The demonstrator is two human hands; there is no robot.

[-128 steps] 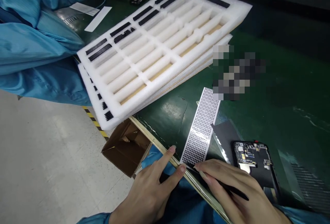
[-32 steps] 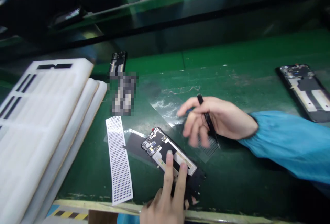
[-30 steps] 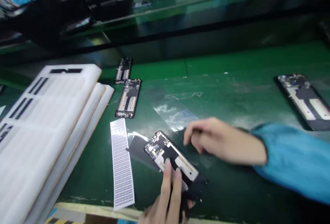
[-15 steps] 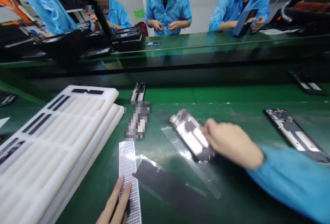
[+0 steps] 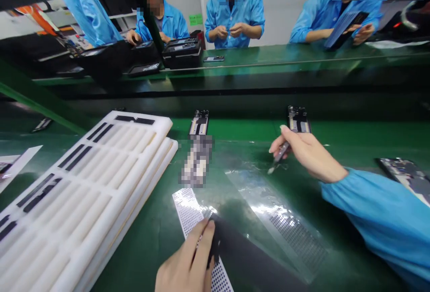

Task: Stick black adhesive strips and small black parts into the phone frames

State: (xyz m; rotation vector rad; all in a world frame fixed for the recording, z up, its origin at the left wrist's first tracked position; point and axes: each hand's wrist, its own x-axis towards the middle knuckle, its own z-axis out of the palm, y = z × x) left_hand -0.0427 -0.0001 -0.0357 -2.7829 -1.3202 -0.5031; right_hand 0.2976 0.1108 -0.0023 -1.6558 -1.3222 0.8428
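Note:
My left hand [image 5: 188,258] is closed, its fingertips pressed together around a small black piece [image 5: 213,245]. It lies over a white strip with rows of dark dots [image 5: 188,204] and touches the corner of a dark film sheet [image 5: 255,256]. My right hand [image 5: 302,151] is closed on a slim grey hand tool [image 5: 279,156] with a pale tip pointing down; its exact kind is unclear. Just beyond that hand lies an opened phone [image 5: 298,119], its lower end partly hidden. A clear film sheet with a dotted grid [image 5: 278,218] lies between my hands.
Stacked white foam trays [image 5: 101,171] with black strips stand at the left. Opened phones [image 5: 199,122] lie on the green surface, another [image 5: 406,175] at the right. Behind a raised ledge [image 5: 268,54], several co-workers in blue sit near black boxes [image 5: 181,52].
The phone my right hand gripped now lies farther back, released, and that hand holds the grey tool. My left hand has shifted right onto the dark film's corner; the dotted strip has turned.

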